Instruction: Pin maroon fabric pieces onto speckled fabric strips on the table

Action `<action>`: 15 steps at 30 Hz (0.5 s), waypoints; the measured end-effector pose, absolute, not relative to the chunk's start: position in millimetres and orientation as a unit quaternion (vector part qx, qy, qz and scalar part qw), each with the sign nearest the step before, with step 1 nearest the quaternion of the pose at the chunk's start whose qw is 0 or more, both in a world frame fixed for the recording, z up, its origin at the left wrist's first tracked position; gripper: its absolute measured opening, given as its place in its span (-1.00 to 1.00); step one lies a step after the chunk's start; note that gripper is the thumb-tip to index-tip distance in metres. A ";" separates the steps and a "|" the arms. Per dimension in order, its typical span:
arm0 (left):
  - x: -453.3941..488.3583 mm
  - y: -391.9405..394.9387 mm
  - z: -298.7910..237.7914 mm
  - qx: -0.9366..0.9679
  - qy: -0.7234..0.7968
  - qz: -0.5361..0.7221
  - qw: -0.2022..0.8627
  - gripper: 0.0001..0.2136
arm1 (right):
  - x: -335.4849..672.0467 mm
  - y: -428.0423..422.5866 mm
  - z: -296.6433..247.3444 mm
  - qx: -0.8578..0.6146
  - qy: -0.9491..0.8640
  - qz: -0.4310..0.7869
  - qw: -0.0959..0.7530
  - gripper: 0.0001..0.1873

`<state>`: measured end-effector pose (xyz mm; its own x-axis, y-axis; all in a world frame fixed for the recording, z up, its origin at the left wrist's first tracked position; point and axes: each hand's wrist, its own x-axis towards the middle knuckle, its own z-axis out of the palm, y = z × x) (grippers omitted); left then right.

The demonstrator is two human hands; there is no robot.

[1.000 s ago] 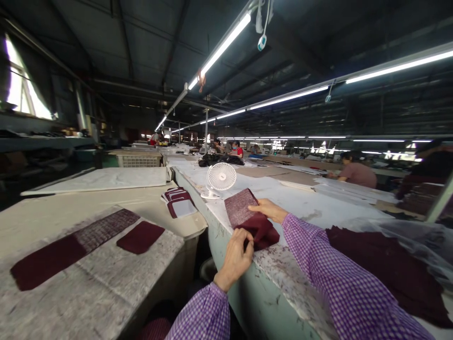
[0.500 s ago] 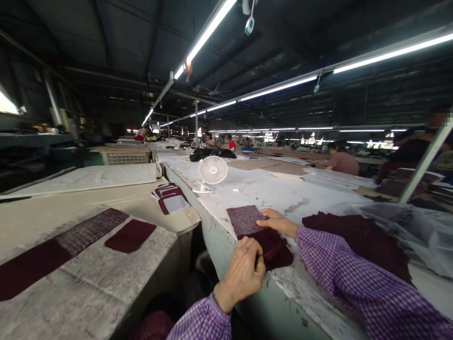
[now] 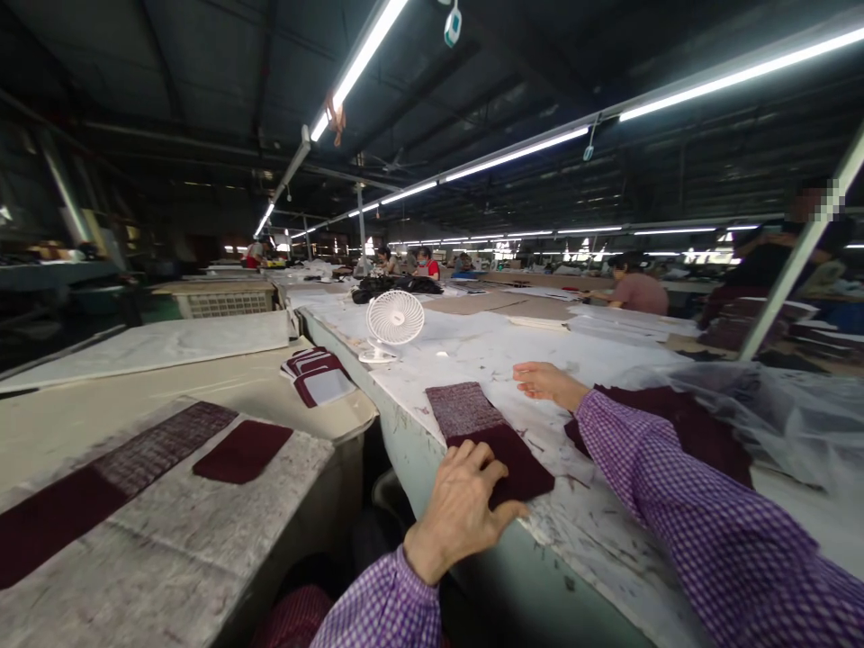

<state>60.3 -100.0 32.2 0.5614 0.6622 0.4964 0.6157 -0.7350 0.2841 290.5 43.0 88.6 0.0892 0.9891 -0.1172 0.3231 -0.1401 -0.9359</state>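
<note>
A dark maroon fabric piece (image 3: 503, 441) with a lighter textured far end lies flat near the edge of the white worktable (image 3: 513, 355). My left hand (image 3: 463, 508) rests on its near end, fingers spread flat. My right hand (image 3: 544, 380) hovers open just right of the piece's far end, touching nothing. Both arms wear purple checked sleeves.
A heap of maroon fabric (image 3: 681, 423) lies to the right under clear plastic sheeting (image 3: 776, 405). A small white fan (image 3: 393, 321) stands farther along the table. The left table (image 3: 168, 531) carries maroon strips (image 3: 243, 450) and stacked pieces (image 3: 319, 373). People work in the background.
The fabric piece went from held up and folded to lying flat on the table. My left hand opened onto it; my right hand let go and moved away to the right.
</note>
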 end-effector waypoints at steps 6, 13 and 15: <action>72.4 -113.5 29.9 0.879 0.370 0.299 -0.014 -0.86 | 292.9 -6.0 106.7 -0.533 -0.713 0.374 0.261 -0.67; 78.2 -109.7 24.6 0.857 0.394 0.332 0.005 -0.86 | 279.1 -70.5 113.9 -0.413 -0.881 0.231 -0.012 -0.53; 78.4 -107.6 23.4 0.846 0.405 0.346 0.019 -0.84 | 273.9 -77.7 107.4 -0.403 -0.906 0.130 0.001 -0.65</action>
<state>78.4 -107.6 23.4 0.4332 0.6977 0.5706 0.6717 -0.6720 0.3118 273.9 -77.7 107.4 -0.6757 0.7299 -0.1031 0.7295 0.6420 -0.2360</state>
